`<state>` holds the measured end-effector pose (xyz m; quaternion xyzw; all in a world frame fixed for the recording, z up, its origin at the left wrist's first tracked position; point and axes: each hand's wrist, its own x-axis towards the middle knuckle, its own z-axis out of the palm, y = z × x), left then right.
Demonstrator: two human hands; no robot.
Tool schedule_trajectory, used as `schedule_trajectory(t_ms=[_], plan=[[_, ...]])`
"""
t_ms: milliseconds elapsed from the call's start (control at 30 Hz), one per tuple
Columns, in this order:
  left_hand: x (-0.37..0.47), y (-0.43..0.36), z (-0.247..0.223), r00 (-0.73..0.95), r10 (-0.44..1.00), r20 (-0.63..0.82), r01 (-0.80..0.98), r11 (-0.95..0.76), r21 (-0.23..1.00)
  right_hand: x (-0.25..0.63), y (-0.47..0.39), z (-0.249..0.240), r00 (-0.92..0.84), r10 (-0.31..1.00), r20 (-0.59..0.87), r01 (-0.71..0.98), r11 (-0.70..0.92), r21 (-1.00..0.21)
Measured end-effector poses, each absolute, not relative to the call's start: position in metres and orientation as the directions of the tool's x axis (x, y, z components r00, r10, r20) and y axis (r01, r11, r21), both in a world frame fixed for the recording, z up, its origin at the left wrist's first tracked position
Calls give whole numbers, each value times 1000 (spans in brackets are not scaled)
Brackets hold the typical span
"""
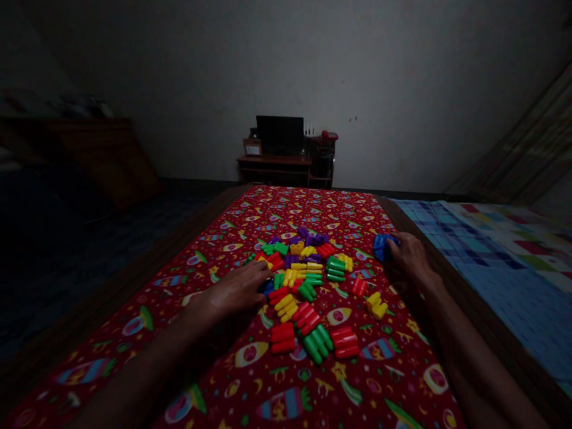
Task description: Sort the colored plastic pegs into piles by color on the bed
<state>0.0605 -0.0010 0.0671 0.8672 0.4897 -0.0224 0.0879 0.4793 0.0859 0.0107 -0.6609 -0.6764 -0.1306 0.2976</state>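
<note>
Plastic blocks in red, green, yellow and purple lie in a loose pile on the red patterned cloth. At the pile's left side my left hand has its fingers curled on a blue block, mostly hidden by the fingertips. My right hand is out to the right of the pile, its fingers closed on blue blocks near the cloth's right edge. Between it and the pile are a yellow block and a small red block. Red blocks and a green block lie nearest me.
Beyond the cloth, a low desk with a dark monitor stands against the wall. A wooden cabinet is at the left. Blue checked and colourful fabric spreads to the right of the table.
</note>
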Motion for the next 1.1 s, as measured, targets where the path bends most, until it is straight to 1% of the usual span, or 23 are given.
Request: schedule_trajectory(t_ms=[67,133,200,233,300,367,433,467,500,533,600,667,767,867,933,1000,1067,1100], plan=[[64,-1,62,488,863,-129,873,-481,81,470,82,22,53,804,592,971,97,-219],[63,2,59,474,867,-152,881,-469,67,456,76,36,46,789,612,966,121,-229],[59,8,59,478,864,-157,878,-469,93,437,68,49,-7,782,624,951,199,-238],[56,12,61,477,868,-135,878,-463,126,426,63,55,-53,780,624,937,255,-239],[50,20,66,455,888,-70,869,-425,256,403,51,62,-176,776,606,889,390,-241],[47,25,71,425,904,-47,806,-354,475,379,38,65,-316,756,574,811,529,-250],[50,27,73,450,889,-84,646,-259,718,357,25,63,-434,708,557,712,649,-269],[54,26,72,478,872,-105,540,-197,818,346,19,61,-483,675,558,657,701,-279],[58,24,70,507,853,-121,432,-130,892,337,14,59,-524,636,567,600,748,-284],[63,21,67,535,834,-134,332,-62,941,329,9,57,-558,596,577,547,787,-285],[73,16,60,570,806,-158,185,62,981,317,2,54,-625,517,585,452,850,-269],[82,10,55,589,787,-182,123,135,983,311,-3,51,-688,466,557,400,883,-245],[91,3,52,609,767,-201,155,133,979,310,-4,51,-747,471,469,419,882,-217],[95,0,51,603,768,-214,228,91,969,316,-1,55,-743,536,400,512,841,-175],[97,1,50,587,780,-216,244,83,966,324,6,60,-700,605,380,601,786,-145],[96,5,50,562,808,-178,253,36,967,339,18,64,-575,711,404,732,668,-135],[92,12,52,526,846,-89,286,-78,955,362,34,67,-357,807,470,862,478,-166],[88,15,54,505,863,-38,310,-140,940,377,43,67,-234,833,501,906,374,-198]])
